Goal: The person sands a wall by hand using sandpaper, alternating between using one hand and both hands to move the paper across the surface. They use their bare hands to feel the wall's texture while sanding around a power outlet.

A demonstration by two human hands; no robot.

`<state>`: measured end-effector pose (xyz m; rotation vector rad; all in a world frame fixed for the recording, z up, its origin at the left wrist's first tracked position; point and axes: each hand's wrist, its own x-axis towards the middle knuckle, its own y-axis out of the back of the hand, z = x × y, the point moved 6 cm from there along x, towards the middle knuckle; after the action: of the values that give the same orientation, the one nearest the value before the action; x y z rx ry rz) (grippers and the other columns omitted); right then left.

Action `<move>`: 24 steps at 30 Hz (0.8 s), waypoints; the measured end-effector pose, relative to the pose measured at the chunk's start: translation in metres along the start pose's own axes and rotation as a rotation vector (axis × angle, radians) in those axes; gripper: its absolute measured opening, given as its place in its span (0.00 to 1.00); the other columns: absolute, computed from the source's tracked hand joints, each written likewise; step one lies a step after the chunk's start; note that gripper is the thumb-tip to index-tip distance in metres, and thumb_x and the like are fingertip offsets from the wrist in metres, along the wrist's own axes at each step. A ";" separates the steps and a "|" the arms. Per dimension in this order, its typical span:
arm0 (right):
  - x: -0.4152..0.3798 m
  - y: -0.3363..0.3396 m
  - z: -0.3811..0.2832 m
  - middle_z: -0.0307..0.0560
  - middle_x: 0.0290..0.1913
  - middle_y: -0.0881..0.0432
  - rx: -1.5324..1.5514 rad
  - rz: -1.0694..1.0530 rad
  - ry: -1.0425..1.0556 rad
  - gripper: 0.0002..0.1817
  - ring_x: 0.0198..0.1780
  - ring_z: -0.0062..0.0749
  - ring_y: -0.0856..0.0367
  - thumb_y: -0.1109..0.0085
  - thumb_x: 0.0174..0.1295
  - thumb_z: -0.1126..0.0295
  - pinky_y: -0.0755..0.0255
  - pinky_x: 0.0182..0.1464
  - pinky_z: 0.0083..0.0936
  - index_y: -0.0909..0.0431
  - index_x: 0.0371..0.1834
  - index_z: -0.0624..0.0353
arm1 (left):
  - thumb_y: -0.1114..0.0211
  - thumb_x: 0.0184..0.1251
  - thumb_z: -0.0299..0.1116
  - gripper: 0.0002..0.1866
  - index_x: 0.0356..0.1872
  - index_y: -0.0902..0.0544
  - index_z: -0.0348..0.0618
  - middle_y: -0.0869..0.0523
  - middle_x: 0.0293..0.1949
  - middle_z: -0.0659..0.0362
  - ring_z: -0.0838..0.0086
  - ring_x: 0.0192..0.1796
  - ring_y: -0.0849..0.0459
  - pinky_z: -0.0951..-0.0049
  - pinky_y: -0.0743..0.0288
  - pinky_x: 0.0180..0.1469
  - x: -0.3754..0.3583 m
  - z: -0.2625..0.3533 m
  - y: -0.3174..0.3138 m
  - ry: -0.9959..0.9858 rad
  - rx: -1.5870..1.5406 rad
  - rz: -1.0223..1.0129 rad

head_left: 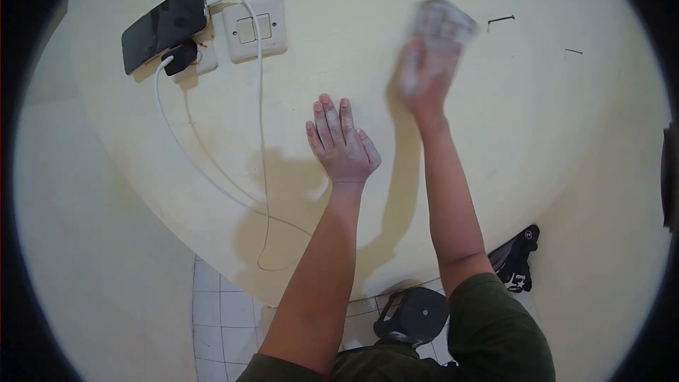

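Note:
My left hand (343, 141) rests against the pale yellow wall (339, 49), its fingers stretched out and dusted with white powder. Higher up and to the right, my right hand (428, 74) is pressed to the wall, smeared by motion. Under its fingers is a greyish-white flat pad (463, 25); the blur hides whether it is a cloth, a sponge or folded paper. White dust covers this hand too. Just right of the pad, a nail (501, 20) sticks out of the wall.
At upper left, a phone (166, 27) leans on a black charger (180, 58) plugged into a socket. A white cable (260, 113) hangs down from the phone past the light switch (254, 28). Another nail (573, 51) is farther right. Below are a dark stool-like object (417, 315) and black fabric (520, 258).

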<state>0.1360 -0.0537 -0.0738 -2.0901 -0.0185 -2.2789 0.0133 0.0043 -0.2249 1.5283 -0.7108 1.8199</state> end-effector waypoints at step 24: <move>0.012 -0.008 -0.015 0.44 0.87 0.36 0.025 -0.137 0.245 0.34 0.86 0.49 0.40 0.44 0.75 0.54 0.54 0.85 0.59 0.32 0.85 0.41 | 0.57 0.78 0.37 0.32 0.81 0.33 0.35 0.36 0.83 0.36 0.45 0.86 0.41 0.43 0.59 0.86 -0.001 0.000 0.000 -0.006 0.027 0.008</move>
<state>0.1197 -0.0465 -0.0626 -1.8367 -0.1847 -2.5826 0.0134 0.0038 -0.2260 1.5504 -0.6988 1.8385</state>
